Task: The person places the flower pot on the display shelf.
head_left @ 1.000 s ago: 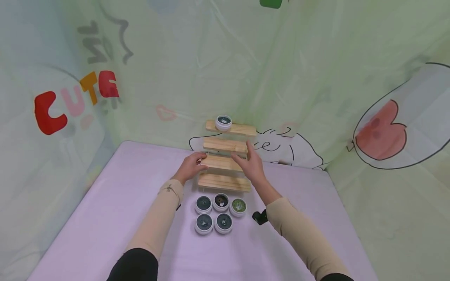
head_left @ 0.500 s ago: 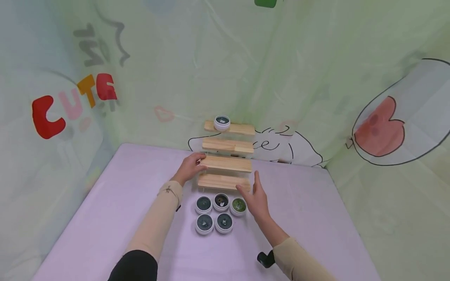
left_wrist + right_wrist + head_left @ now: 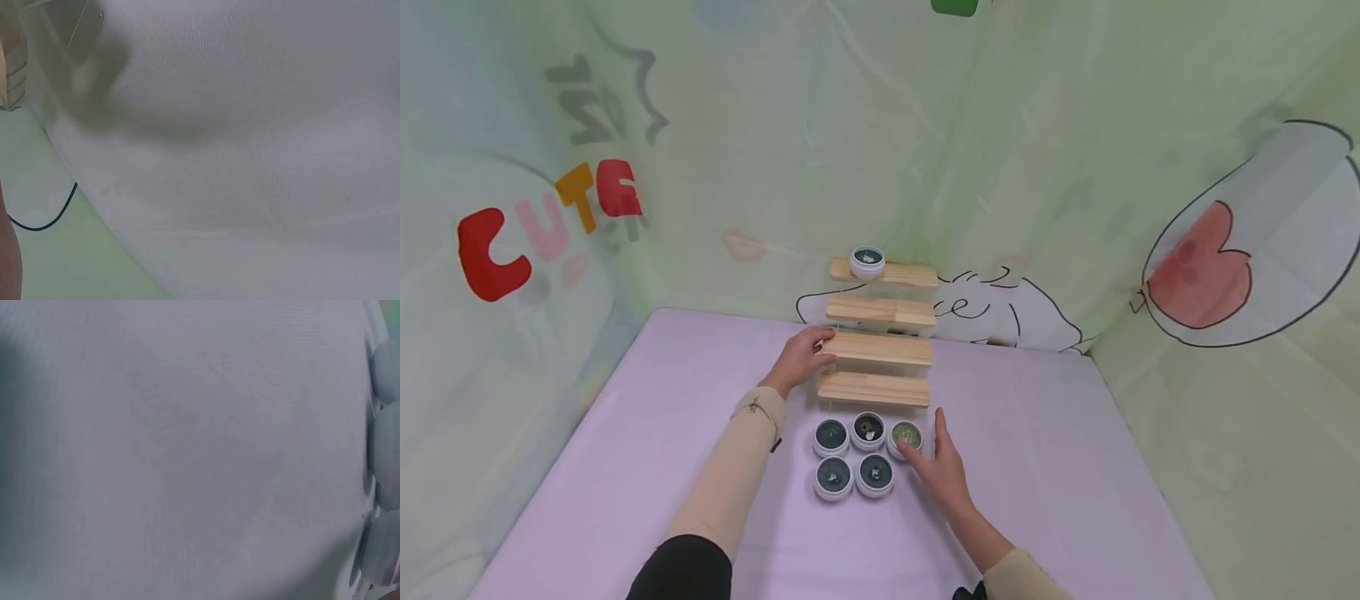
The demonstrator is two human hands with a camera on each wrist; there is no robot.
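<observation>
Since the earlier frame, I have lowered the right grip [image 3: 946,479] from the four-tier wooden riser [image 3: 874,388] to the green-filled jar [image 3: 908,432] on the tabletop [image 3: 1045,475]. The right grip is spread, thumb over the rim. Four dark-filled jars [image 3: 876,473] stand left of it. Beyond, the left grip [image 3: 797,360] pinches the second-lowest plank's [image 3: 882,349] left end; one white-sided jar [image 3: 868,262] sits on the top plank [image 3: 912,274].
</observation>
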